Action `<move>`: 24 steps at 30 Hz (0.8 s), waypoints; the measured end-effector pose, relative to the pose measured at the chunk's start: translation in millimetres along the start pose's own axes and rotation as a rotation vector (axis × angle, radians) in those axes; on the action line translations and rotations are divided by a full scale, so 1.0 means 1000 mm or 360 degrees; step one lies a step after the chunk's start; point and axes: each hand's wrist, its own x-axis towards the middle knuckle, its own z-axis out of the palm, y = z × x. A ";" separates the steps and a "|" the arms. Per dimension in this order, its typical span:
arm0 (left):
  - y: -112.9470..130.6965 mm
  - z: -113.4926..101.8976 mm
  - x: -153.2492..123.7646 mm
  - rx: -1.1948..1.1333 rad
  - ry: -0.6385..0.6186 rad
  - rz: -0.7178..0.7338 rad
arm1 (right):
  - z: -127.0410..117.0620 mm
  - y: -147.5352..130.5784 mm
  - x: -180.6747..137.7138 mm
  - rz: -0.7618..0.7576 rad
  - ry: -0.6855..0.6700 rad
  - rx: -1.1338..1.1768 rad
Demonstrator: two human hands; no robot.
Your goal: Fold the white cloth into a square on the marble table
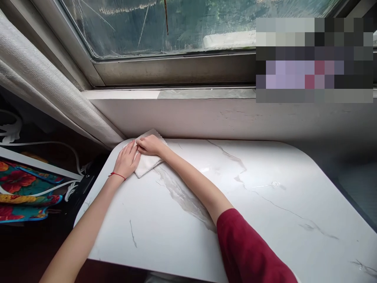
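Note:
A white folded cloth (147, 163) lies at the far left corner of the white marble-patterned table (182, 239). My right hand (150, 145) rests on top of it, fingers curled and closed on the fabric. Against the cloth's left edge, my left hand (126, 160) lies flat with its fingers stretched forward, their tips close to the right hand's fingers. A thin red string circles the left wrist. Parts of the cloth are hidden under both hands.
Behind the table rises a low white wall under a window (176, 29). A pale curtain (55, 74) hangs to the left, touching the corner. White cables (53, 188) and a colourful flowered fabric (23, 188) are at the left. A blurred patch covers the upper right.

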 end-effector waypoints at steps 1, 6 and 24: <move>-0.001 0.001 0.000 -0.0001 0.0013 -0.0007 | 0.000 0.000 0.001 -0.0004 -0.0008 0.0005; 0.000 0.000 -0.001 0.0031 0.0042 -0.0031 | 0.000 -0.008 -0.004 0.0110 -0.0008 0.0004; 0.012 -0.046 -0.056 0.0187 -0.0223 -0.0318 | 0.025 -0.079 -0.064 -0.0005 0.0276 0.0010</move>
